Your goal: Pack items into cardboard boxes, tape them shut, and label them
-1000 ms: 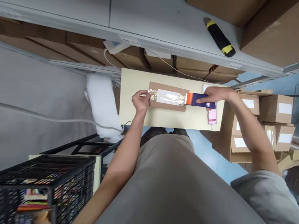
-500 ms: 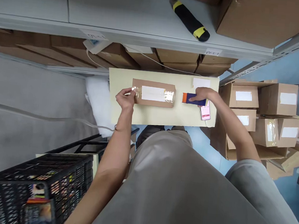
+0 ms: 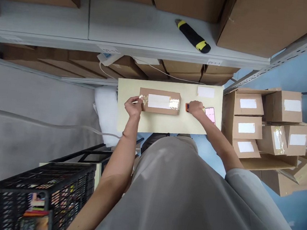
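On the pale yellow tabletop (image 3: 163, 125) lies a long cardboard box (image 3: 159, 110) with a white label and shiny clear tape on its top face. At its left end, my left hand (image 3: 133, 105) is closed, thumb and fingertips pinching the taped edge of the box. To the right of the box, my right hand (image 3: 196, 107) is wrapped over a dark blue and orange tool (image 3: 187, 107) that looks like a tape dispenser. My hand hides most of it, and only its orange-and-blue left end shows. A phone (image 3: 210, 114) with a lit pink screen lies just right of this hand.
A white paper slip (image 3: 206, 92) lies at the table's back right. Above, a grey shelf (image 3: 140, 27) holds cartons and a black-yellow utility knife (image 3: 193, 36). Labelled boxes (image 3: 246, 128) are stacked at right. A black crate (image 3: 68, 182) stands lower left.
My right hand has shifted left and nearer to me, and now covers most of the blue and orange tool. My left hand keeps its pinch. The whole view has shifted slightly.
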The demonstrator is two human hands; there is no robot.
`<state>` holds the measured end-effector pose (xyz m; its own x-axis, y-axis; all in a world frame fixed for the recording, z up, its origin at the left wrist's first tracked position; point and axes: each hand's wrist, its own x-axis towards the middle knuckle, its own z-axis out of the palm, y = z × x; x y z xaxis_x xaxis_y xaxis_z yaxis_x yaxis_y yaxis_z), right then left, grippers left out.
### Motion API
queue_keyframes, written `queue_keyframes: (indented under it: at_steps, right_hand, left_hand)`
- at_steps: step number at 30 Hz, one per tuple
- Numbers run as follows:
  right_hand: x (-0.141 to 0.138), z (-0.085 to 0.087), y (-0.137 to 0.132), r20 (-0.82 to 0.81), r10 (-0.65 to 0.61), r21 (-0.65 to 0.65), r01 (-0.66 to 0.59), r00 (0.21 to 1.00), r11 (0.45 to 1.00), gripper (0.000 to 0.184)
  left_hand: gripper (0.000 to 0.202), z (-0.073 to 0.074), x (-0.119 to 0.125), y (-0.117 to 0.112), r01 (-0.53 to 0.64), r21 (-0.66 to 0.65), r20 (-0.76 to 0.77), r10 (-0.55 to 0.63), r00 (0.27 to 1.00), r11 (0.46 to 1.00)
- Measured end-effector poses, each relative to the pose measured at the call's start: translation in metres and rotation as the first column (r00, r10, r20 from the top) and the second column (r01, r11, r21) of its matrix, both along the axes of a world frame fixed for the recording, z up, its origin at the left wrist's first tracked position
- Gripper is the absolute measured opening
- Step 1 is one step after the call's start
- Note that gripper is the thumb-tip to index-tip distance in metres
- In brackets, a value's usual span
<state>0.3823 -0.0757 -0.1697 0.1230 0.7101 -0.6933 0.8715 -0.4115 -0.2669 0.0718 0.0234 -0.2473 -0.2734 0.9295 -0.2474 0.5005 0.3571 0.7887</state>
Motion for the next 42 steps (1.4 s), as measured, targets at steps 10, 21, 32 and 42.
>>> queue_keyframes:
  at_steps: [10,21,32,42]
  right_hand:
    - [0.002,0.132,0.0,0.051,-0.265,0.348,0.232,0.963,0.908,0.052]
    - [-0.066,0.207,0.177,0.314,0.093,0.597,-0.273,0.945,0.754,0.051]
    - [-0.08,0.11,0.085,0.191,-0.275,0.761,0.035,0.942,0.648,0.07]
    - [-0.127,-0.039,-0.011,-0.089,-0.63,0.327,0.62,0.772,0.713,0.121]
  left_hand:
    - [0.035,0.107,0.063,-0.007,0.211,0.48,0.061,-0.272,0.96,0.852]
    - [0.047,0.209,0.106,0.067,0.41,0.723,-0.029,-0.568,0.822,0.556]
    - [0.04,0.072,-0.015,0.044,0.33,0.302,0.132,-0.382,0.915,0.894]
    - [0.07,0.029,-0.002,0.009,0.505,-0.349,-0.112,-0.57,0.814,0.79]
